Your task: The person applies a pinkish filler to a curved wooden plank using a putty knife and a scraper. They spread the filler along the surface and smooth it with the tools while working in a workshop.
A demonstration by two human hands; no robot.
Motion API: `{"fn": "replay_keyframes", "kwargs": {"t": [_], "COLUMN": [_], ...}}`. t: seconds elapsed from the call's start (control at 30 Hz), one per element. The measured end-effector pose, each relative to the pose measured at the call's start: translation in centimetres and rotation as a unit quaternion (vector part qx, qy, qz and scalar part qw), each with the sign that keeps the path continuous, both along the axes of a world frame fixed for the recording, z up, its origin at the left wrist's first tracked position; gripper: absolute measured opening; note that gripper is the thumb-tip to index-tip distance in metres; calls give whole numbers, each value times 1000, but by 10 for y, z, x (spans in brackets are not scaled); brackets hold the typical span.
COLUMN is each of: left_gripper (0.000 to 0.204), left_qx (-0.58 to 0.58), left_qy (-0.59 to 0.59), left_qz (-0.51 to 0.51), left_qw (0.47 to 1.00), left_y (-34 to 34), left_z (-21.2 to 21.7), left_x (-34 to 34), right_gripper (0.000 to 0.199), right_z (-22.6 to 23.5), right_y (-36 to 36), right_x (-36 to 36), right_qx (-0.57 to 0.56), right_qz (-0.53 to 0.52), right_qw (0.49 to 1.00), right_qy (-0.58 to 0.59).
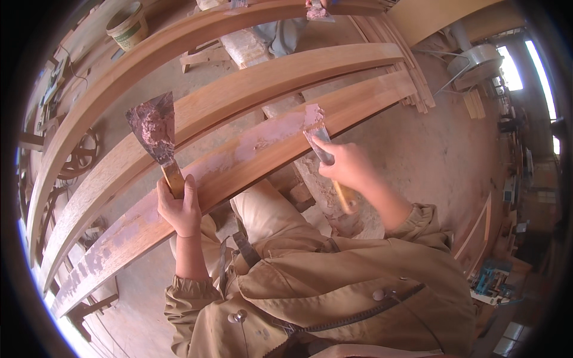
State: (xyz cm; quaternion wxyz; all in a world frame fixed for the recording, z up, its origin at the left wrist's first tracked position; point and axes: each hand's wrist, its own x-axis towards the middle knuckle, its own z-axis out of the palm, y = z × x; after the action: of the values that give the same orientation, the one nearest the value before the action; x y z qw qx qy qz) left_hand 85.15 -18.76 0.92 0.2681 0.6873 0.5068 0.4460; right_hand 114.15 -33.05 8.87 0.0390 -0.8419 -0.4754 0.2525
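Note:
My left hand (181, 206) is closed round the wooden handle of a wide putty knife (153, 128), held upright with pinkish filler piled on its dark blade. In my right hand (349, 170) is a narrower putty knife (319, 146), its yellow handle end showing below the fist. That blade meets the top of the nearest wooden board (352, 110), at the end of a pink filler smear (262, 140). Patches of the same filler run down the board toward its lower left end.
Two more long boards (286, 71) lie beyond the nearest one, roughly parallel. At the top edge, another person's hand holds a scraper (319, 12) with filler. A bucket (126, 28) stands at the upper left. Stacked wood strips (412, 77) lie past the boards' right ends.

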Motion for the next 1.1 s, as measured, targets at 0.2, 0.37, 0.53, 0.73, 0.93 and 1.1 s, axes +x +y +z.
{"fn": "replay_keyframes", "kwargs": {"t": [0.2, 0.37, 0.53, 0.73, 0.93, 1.1], "left_gripper": [24, 24, 23, 24, 24, 24], "left_qx": [12, 4, 23, 8, 15, 9], "left_qy": [8, 1, 3, 0, 3, 5], "left_qz": [-5, 7, 3, -1, 3, -8], "left_qw": [1000, 1000, 1000, 1000, 1000, 1000], "left_y": [3, 1, 1, 1, 1, 1], "left_z": [-1, -1, 4, 1, 0, 0], "left_x": [3, 0, 3, 4, 1, 2], "right_gripper": [52, 51, 49, 37, 48, 49], "right_z": [7, 35, 37, 8, 42, 25], "right_y": [48, 52, 52, 67, 64, 57], "right_x": [78, 44, 53, 70, 54, 61], "right_qx": [48, -81, -76, -9, -112, -21], "right_qz": [-87, 23, 57, 4, 80, -20], "right_qw": [985, 990, 984, 992, 983, 994], "right_qy": [142, 115, 150, 123, 125, 106]}}
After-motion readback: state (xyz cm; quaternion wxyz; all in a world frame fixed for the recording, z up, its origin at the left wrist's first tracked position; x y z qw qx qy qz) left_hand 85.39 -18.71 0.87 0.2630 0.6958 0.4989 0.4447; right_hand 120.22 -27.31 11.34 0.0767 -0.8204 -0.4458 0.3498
